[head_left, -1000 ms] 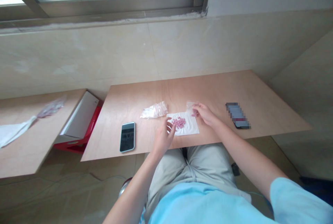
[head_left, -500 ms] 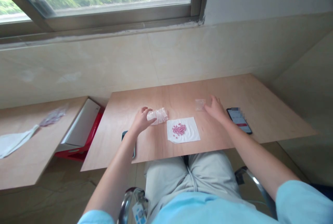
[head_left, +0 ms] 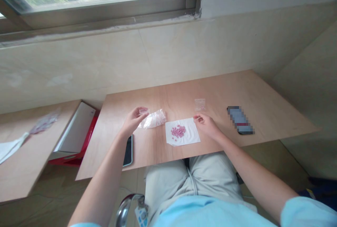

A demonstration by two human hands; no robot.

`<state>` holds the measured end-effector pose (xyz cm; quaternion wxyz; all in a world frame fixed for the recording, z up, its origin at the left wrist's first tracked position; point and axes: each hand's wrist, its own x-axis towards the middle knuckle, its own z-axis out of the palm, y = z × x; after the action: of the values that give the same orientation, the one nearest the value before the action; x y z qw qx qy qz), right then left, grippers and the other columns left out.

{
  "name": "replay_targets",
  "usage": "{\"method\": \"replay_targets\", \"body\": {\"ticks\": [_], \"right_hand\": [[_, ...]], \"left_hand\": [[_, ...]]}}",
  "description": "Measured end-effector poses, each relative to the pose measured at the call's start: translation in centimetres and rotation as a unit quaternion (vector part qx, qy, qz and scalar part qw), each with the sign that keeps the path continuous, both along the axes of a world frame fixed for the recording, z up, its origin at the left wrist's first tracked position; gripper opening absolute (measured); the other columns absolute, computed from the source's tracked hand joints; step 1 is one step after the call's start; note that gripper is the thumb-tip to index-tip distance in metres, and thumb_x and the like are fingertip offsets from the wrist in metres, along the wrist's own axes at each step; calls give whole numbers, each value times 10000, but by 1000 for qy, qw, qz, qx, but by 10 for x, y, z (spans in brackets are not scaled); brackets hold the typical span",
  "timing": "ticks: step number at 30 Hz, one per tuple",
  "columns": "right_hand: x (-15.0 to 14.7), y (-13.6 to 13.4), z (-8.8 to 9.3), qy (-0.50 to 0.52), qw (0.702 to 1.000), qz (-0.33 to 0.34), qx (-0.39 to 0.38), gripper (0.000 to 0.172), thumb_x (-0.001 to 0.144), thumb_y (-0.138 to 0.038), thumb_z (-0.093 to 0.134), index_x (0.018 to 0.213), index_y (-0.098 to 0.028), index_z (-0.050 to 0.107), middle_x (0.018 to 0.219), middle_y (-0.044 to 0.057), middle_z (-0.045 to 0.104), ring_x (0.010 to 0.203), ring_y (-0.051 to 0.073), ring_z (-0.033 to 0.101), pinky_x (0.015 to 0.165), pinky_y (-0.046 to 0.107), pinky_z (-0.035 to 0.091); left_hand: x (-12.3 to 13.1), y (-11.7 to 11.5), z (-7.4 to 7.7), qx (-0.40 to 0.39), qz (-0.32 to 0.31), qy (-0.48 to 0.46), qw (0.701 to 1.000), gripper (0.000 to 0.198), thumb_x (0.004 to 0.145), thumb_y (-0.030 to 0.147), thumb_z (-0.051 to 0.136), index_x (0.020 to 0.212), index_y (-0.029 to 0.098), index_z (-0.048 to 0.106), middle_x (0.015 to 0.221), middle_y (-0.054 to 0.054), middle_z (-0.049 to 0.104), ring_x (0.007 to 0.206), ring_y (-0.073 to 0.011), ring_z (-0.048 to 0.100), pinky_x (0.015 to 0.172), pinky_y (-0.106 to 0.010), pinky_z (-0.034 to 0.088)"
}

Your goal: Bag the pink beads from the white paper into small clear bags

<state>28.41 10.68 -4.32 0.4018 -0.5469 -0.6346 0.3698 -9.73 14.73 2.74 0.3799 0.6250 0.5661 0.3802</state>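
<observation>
My left hand (head_left: 134,120) is at the left end of a pile of small clear plastic bags (head_left: 155,118), its thumb and fingers closed on one clear plastic bag (head_left: 144,111). Pink beads (head_left: 178,131) lie in a loose heap on a white sheet (head_left: 191,135) in front of me. By the sheet's far right corner is my right hand (head_left: 205,122), fingers curled together; whether anything is between the fingertips I cannot make out. Just beyond it, a small clear bag (head_left: 200,105) with a little pink in it lies flat on the table.
A phone (head_left: 240,120) lies on the right of the wooden table (head_left: 273,114); another phone (head_left: 128,151) is partly under my left forearm. On the left, a second table (head_left: 23,170) carries white sheets and a plastic bag, with a red crate (head_left: 91,139) between the tables.
My right hand has left the small bag, come nearer to the sheet's corner and curled its fingers. My left hand has drawn slightly left and closed on a bag. The view has shifted.
</observation>
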Motion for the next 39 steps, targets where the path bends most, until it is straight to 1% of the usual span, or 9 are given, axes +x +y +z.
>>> {"method": "replay_targets", "body": {"ticks": [3,6,11,18,23,27,30,35,39], "right_hand": [[-8,-7,4,20,999,35,-28,247,893,-365,603,1025,-179,697,921,60,720,781,175,658,707,298,527],[-17,-18,12,28,997,69,-24,244,907,-377,605,1023,-190,710,901,49,727,763,176,660,689,291,521],[-32,-38,42,26,992,121,-14,211,925,-361,604,1022,-212,718,918,41,729,734,171,646,659,280,502],[-43,-68,79,99,965,243,11,223,927,-295,570,1101,-213,684,1075,70,695,806,178,645,699,288,513],[-48,-82,70,44,941,337,-4,151,867,-186,551,943,-201,681,786,3,657,586,130,528,574,251,418],[-49,-82,59,-10,925,379,1,228,770,-106,518,896,-198,684,708,-22,610,582,123,494,555,227,375],[-50,-80,55,-38,912,406,42,299,702,-81,508,921,-179,686,779,2,643,678,147,549,637,233,431],[-59,-85,58,-56,901,419,95,365,708,-58,518,1018,-170,673,1089,84,676,1001,214,618,865,293,502],[-66,-94,56,-105,893,429,89,406,733,-69,542,1101,-175,676,1111,93,698,1029,228,634,910,315,503]], "left_hand": [[18,-23,13,-66,27,-186,980,506,875,576,612,1159,157,626,1117,-131,696,1036,-273,658,965,-478,504],[45,-52,19,-146,-19,-332,932,474,939,604,494,1107,192,658,1081,-113,683,1016,-256,657,949,-469,522],[96,-101,9,-218,-76,-383,895,522,938,683,440,1130,233,620,958,-93,653,894,-236,647,769,-401,559],[131,-150,-18,-231,-132,-240,934,503,960,605,491,1310,244,476,899,-50,603,792,-184,606,729,-336,532],[136,-160,-20,-198,-157,-208,945,463,975,590,468,1272,236,495,839,-28,596,705,-169,561,634,-290,468],[136,-157,-10,-131,-200,-124,963,361,953,509,571,1154,209,568,1044,-70,653,953,-222,607,853,-329,469],[132,-152,-3,-114,-226,-44,967,350,945,485,585,1143,196,566,1045,-66,670,952,-228,614,842,-322,459],[119,-144,0,-78,-233,104,964,307,882,363,647,1130,211,548,952,-33,660,849,-209,618,731,-287,436],[117,-145,-6,-47,-251,204,945,228,802,231,645,1013,218,558,902,-30,647,837,-217,622,693,-278,415]]}}
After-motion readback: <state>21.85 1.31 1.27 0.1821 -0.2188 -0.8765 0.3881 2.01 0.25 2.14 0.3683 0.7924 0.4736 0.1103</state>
